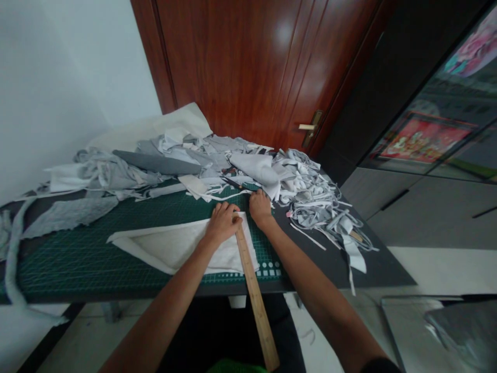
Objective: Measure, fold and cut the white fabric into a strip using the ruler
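Observation:
My left hand (222, 224) presses on the top end of a long wooden ruler (254, 295), thumb on the wood and fingers bent over the cloth beside it. Under the ruler lies a white, tapered piece of cloth (182, 243) with folded edges, flat on a green cutting mat (73, 259). The ruler runs along the cloth's right end and juts past the table's front edge. My right hand (261, 207) is closed at the mat's far right, beside a thin white strip (229, 197). Whatever its curled fingers hold is hidden. Dark, pointed blades (233, 183) lie just left of it.
Grey and white fabric scraps (116, 171) are heaped along the table's back. A tangled pile of strips (314, 191) sits at the right. Behind stand a brown door (248, 67) and a dark cabinet (427, 207). A padded strip (15, 264) hangs over the left front edge.

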The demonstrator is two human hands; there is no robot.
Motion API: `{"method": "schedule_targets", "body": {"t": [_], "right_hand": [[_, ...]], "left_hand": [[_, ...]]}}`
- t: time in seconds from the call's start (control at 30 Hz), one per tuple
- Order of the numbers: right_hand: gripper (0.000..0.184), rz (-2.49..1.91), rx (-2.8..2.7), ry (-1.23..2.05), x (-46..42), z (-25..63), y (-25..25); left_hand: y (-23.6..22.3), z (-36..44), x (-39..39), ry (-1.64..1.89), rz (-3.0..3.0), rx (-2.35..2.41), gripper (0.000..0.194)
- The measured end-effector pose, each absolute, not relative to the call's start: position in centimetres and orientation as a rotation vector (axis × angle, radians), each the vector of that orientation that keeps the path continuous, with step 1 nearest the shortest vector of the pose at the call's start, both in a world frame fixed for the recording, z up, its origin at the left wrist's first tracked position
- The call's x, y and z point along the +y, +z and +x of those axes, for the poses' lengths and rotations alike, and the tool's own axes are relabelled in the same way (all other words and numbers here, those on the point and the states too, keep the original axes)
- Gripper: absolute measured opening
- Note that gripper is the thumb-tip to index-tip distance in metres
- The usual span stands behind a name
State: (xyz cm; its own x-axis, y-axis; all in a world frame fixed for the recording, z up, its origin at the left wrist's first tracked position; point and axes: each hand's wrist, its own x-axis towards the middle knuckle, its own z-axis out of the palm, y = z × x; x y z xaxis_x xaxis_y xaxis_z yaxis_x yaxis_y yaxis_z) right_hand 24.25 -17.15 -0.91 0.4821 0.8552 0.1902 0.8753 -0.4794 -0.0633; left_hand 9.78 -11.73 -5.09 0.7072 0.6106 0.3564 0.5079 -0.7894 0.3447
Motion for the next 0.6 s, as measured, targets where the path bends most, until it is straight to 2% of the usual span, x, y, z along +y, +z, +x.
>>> {"method": "schedule_targets", "body": {"t": [0.33, 0.6], "right_hand": [[0.035, -2.679, -1.422, -0.248, -18.0, 24.9, -0.6], [0.034, -2.647, -1.588, -0.186, -18.2, 26.2, 0.0]], "left_hand": [[-5.1, 9.9, -11.6, 0.666, 2.680, 0.935, 0.010], [-5.3, 9.8, -11.4, 0.750, 2.661, 0.898, 0.017]]}}
